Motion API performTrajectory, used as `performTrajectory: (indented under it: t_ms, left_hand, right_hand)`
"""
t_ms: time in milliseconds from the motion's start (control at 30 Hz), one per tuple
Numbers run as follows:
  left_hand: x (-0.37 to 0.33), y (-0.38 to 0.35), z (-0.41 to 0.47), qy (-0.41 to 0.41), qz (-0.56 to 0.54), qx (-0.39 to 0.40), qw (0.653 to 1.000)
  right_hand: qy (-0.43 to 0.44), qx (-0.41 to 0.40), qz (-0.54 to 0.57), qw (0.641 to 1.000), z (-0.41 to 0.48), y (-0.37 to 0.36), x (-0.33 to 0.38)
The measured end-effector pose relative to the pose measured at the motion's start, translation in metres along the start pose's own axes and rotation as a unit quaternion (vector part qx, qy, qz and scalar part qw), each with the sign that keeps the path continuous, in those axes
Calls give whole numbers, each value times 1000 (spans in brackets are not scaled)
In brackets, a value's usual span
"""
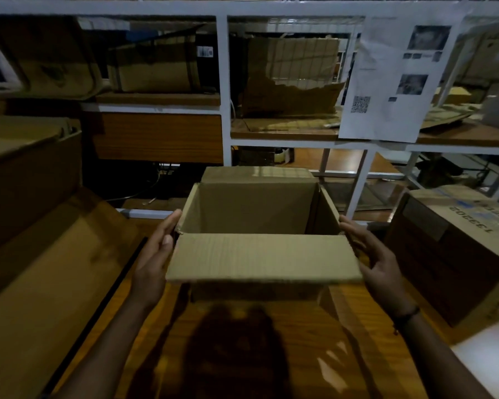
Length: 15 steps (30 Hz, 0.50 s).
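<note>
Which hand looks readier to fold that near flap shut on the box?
Probably the left hand: its thumb touches the flap, fingers against the box. The right hand seems open just beside it.

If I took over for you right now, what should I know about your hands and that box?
Left hand: open, straight fingers against the left wall of the open brown cardboard box.
Right hand: open, beside the box's right wall; contact unclear.
Box: upright on the wooden table, near flap folded outward, nothing seen inside.
Done: box opened. To do: probably grip both sides, then move or fill it.
</note>
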<state>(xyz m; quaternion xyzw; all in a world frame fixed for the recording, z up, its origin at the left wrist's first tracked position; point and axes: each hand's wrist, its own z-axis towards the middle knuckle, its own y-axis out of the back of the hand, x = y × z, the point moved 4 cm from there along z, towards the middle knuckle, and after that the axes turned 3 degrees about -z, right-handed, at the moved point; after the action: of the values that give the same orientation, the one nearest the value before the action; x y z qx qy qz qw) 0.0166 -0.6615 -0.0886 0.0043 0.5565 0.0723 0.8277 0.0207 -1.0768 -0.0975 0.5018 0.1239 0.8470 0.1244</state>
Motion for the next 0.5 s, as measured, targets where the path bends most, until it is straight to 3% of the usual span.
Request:
performTrajectory:
  t_ms: [233,433,500]
  left_hand:
    - [11,-6,5,-17,50,-73,996]
    - [11,-8,7,-63,87,-100,989]
    - [9,-9,2,-90,138,-119,979]
  right_hand:
    - [-52,-218,-40,974,28,-15,11]
    - [-61,-254,-91,961,44,-24,6]
    - [-50,-266,-156,950,41,-28,8]
